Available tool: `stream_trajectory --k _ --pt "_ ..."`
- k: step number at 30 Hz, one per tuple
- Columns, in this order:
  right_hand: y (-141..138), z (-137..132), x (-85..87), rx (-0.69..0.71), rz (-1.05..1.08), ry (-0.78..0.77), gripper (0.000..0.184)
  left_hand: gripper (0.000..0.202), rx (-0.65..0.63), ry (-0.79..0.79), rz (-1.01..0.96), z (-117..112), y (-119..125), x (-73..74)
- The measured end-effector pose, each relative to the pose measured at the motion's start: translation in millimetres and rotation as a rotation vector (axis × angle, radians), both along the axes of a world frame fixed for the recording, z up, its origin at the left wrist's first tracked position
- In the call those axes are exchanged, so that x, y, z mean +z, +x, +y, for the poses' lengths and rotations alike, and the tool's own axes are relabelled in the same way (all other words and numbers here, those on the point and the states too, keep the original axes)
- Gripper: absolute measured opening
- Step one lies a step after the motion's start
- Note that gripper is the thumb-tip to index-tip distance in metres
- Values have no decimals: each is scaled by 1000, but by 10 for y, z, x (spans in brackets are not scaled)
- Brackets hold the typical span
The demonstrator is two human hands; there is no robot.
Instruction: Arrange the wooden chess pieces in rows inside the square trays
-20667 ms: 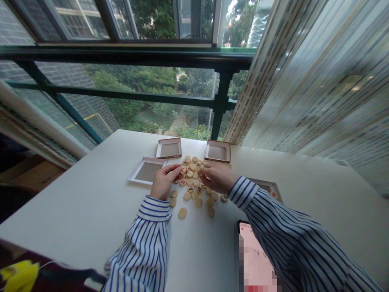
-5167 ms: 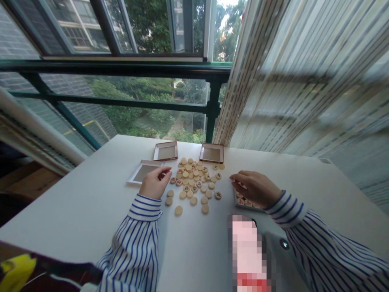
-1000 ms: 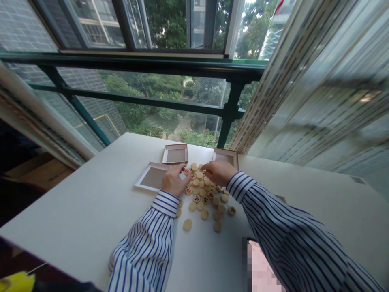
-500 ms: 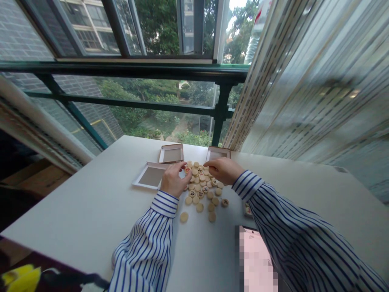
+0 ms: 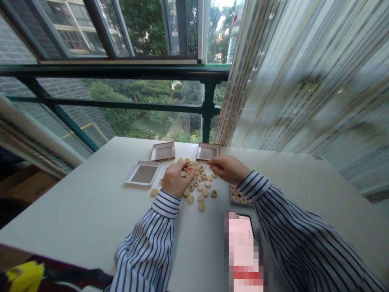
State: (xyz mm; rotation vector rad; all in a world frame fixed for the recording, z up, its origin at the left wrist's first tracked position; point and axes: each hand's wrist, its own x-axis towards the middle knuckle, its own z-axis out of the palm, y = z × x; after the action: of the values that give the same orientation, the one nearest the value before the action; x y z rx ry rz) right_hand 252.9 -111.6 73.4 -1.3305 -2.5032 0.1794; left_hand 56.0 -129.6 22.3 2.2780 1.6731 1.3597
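My left hand (image 5: 177, 178) is at the left side of a loose pile of round wooden Chinese chess pieces (image 5: 201, 198). Its thumb and fingers close around a piece with a red character (image 5: 190, 169). At the pile's far right edge, my right hand (image 5: 231, 168) is held in a pinch with the fingertips pointing left. Whether it holds anything is too small to tell. Some pieces show black characters, others a plain face. Under my right forearm, partly hidden, sits a shallow box of red-marked pieces (image 5: 240, 199).
Beyond the pile lie two shallow open boxes, one far left (image 5: 152, 157) and one far right (image 5: 198, 157). Another shallow tray (image 5: 129, 181) is left of my left hand. A phone (image 5: 243, 239), partly pixelated, lies near me on the white table (image 5: 75, 202). Railing and curtain border the table.
The view has swung right, so everything sits further left. Relative to the pile, both hands have shifted right. More of the box of red-marked pieces shows.
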Motion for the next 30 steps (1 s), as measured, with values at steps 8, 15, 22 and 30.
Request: stream_trajectory --k 8,15,22,30 --pt "240 -143 13 -59 55 -28 31 28 -63 -53 -31 -66 230 -12" --pt "398 -198 -9 -85 114 -21 30 27 -99 -46 -43 -82 365 -3" --pt "517 -237 -19 -93 153 -21 28 26 -142 -29 -40 -93 472 29" --pt "656 -253 -101 -117 192 -29 27 26 -189 -29 -35 -90 608 56"
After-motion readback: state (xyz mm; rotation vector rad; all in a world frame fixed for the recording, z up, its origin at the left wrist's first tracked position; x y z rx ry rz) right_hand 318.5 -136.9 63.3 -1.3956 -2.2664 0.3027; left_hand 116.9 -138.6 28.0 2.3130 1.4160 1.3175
